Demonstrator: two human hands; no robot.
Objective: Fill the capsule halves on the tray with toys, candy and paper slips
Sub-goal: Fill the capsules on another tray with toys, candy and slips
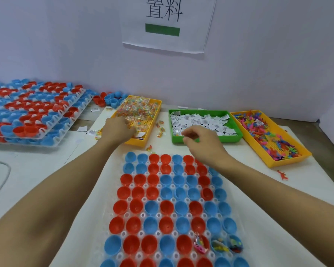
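Observation:
A clear tray (183,200) in front of me holds rows of red and blue capsule halves (152,207). Three halves at its near right (218,244) contain toys, candy and paper; the others look empty. My left hand (118,130) reaches into the yellow candy tray (152,120), its fingers curled down into the wrapped candy packets (137,110). My right hand (201,140) hovers at the front edge of the green tray (231,137) of white paper slips (199,121), fingers loosely curled with nothing seen between them. Colourful plastic toys (266,132) fill a yellow tray (289,160) on the right.
Stacked trays of filled red and blue capsule halves (31,112) lie at the left. Loose capsule halves (108,98) sit by the wall. Stray candy packets (160,128) lie between the trays, and a red toy (282,175) on the white sheet. A white cable (0,180) curves at far left.

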